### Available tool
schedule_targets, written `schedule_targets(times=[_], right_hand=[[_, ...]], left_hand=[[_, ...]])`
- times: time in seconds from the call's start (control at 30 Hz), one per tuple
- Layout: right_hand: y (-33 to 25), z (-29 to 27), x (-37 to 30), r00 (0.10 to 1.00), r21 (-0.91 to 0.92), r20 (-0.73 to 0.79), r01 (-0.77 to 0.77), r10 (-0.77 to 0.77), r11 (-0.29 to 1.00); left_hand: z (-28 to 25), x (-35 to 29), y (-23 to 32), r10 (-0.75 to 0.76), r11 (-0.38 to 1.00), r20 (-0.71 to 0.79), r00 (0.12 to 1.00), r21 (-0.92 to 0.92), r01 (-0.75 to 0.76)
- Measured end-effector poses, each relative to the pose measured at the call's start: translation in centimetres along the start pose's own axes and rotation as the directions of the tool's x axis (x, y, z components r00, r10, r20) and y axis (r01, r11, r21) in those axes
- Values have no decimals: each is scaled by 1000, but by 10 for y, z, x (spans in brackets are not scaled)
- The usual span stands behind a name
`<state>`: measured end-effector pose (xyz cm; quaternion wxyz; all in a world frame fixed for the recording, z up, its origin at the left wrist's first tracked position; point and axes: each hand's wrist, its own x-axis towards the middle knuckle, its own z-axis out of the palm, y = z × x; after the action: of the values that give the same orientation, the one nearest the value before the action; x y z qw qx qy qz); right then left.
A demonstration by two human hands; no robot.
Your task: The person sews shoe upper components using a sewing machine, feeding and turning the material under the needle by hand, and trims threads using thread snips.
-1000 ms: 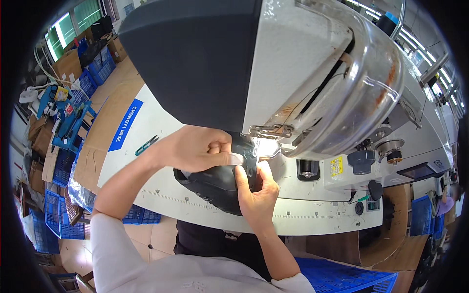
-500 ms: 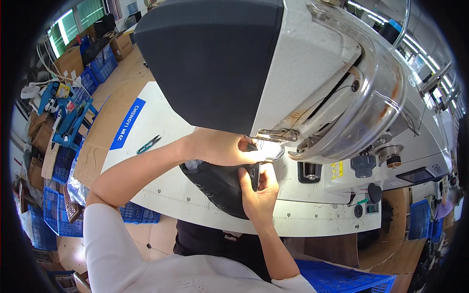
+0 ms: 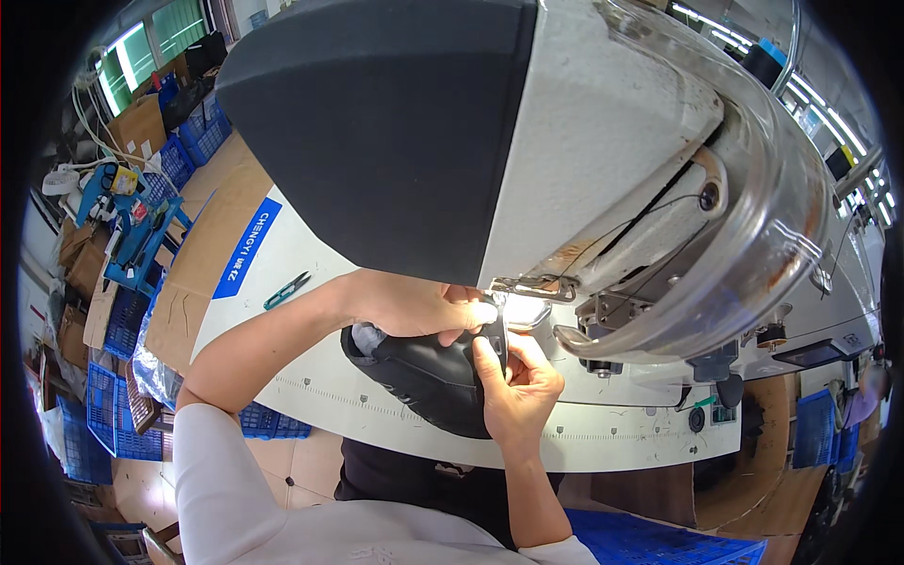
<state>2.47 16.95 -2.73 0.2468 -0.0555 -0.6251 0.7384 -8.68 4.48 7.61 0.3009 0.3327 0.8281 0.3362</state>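
Note:
A black leather-look shoe upper [image 3: 424,384] lies on the white sewing-machine table [image 3: 320,414], with grey material showing at its left end. My left hand [image 3: 414,306] reaches over its top edge, thumb and fingers pinching the edge beside the lit needle area. From below, my right hand [image 3: 520,386] grips the right end between thumb and fingers. Both hands are close together under the head of the sewing machine [image 3: 508,169], just left of its metal needle parts [image 3: 537,288]. The fingertips of the left hand partly hide the edge being held.
Green-handled thread snips [image 3: 286,291] lie on the table left of my forearm. Blue plastic crates [image 3: 118,405] and cardboard boxes [image 3: 141,127] stand along the left. Another blue crate [image 3: 659,539] is below the table at right. A clear guard [image 3: 782,235] curves beside the machine head.
The view has shifted closer to the machine head. My left fingers have curled in and pinch the shoe's edge. The shoe and my right hand sit slightly lower and farther right in the picture.

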Motion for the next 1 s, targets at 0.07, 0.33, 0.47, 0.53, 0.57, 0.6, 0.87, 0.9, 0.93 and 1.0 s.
schedule_targets(times=[0.07,0.33,0.47,0.53,0.57,0.6,0.87,0.9,0.93,1.0], right_hand=[[-4,0,1,999,-12,-19,-40,40,999],[-11,-5,6,998,-75,19,-56,57,996],[-7,-7,7,998,-86,37,-47,51,995],[-12,-8,6,995,-106,38,-83,88,991],[-14,-8,6,991,-123,41,-120,125,985],[-14,-7,6,991,-125,44,-120,126,985],[-4,-7,7,998,-42,31,-51,53,998],[-5,-7,6,998,-37,35,-50,51,998],[-7,-6,6,997,-36,35,-62,63,997],[-9,-5,4,998,-31,30,-63,63,998]], left_hand=[[-3,-1,7,-73,997,15,997,12,73],[-4,5,-4,-116,993,99,988,13,115],[-1,1,-5,-115,987,83,990,-104,123],[0,-1,-7,-101,968,72,992,-225,115],[1,-2,-8,-96,952,63,993,-286,110],[0,-1,-9,-96,951,62,993,-290,110],[-4,3,-4,-17,996,43,999,-84,20],[-3,4,-8,-20,997,39,999,-80,23],[-1,7,-15,35,994,36,999,-104,-31],[-4,5,-9,-22,998,81,996,-59,27]])
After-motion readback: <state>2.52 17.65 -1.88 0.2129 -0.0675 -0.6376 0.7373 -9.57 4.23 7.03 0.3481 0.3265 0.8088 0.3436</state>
